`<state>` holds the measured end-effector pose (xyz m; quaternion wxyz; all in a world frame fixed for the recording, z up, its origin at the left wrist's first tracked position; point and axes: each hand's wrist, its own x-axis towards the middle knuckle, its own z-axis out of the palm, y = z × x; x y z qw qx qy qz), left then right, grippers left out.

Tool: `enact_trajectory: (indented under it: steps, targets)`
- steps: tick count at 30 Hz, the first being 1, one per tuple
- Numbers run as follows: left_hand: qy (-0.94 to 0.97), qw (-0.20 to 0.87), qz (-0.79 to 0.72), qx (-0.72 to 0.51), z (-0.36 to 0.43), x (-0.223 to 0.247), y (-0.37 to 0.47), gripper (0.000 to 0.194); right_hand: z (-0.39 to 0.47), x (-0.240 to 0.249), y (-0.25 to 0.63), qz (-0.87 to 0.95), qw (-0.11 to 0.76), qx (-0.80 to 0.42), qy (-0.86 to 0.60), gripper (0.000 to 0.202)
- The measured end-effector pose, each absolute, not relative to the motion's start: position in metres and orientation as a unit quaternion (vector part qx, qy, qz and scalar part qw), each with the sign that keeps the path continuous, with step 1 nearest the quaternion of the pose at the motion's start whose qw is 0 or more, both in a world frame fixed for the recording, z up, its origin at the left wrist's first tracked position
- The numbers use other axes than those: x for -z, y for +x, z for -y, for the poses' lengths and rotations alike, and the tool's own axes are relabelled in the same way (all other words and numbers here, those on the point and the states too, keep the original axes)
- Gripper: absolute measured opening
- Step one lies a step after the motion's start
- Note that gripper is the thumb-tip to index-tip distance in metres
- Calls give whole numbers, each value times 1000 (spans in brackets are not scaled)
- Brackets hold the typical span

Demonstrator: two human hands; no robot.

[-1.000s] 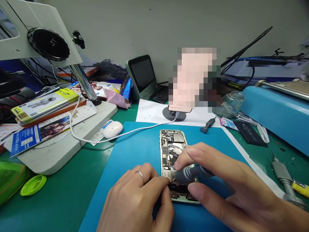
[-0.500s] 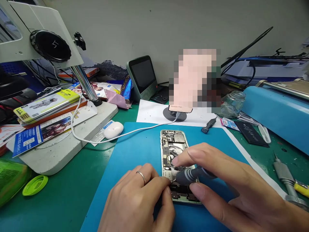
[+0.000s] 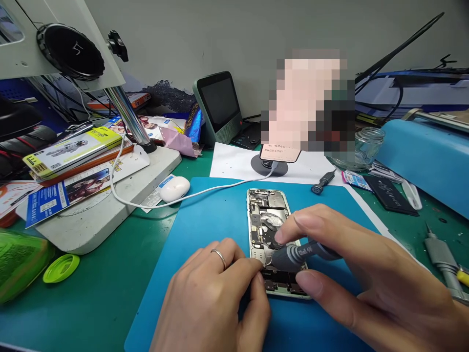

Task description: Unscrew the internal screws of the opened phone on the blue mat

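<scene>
The opened phone point(image 3: 261, 210) lies on the blue mat point(image 3: 216, 208), the left hand's point(image 3: 212, 298) fingers bunched at its lower left edge, grip indeterminable, the right hand's point(image 3: 366, 274) holding a tilted grey screwdriver point(image 3: 287, 257).

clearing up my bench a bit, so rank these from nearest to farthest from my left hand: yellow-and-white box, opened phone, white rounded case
From your left hand:
1. Opened phone: at your fingertips, on the blue mat.
2. White rounded case: ahead, to the left, beside the mat.
3. Yellow-and-white box: far left.
</scene>
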<state>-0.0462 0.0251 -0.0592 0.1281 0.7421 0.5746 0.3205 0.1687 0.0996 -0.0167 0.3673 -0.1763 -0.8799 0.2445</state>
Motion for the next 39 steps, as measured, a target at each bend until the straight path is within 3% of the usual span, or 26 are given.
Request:
enact_trajectory:
  steps: [24,31,39]
  targets:
    - [718,119,-598,-335,-25,51,-46,23,-102,18,167,882,366,-246,-164,88]
    - [703,116,-621,-326,-23,50,-47,22,-89,23,165,857,393,-222,-248,87]
    - [725,123,-607,-302,-24,46,-52,21,-95,20,168,874,372,-245,-193,87]
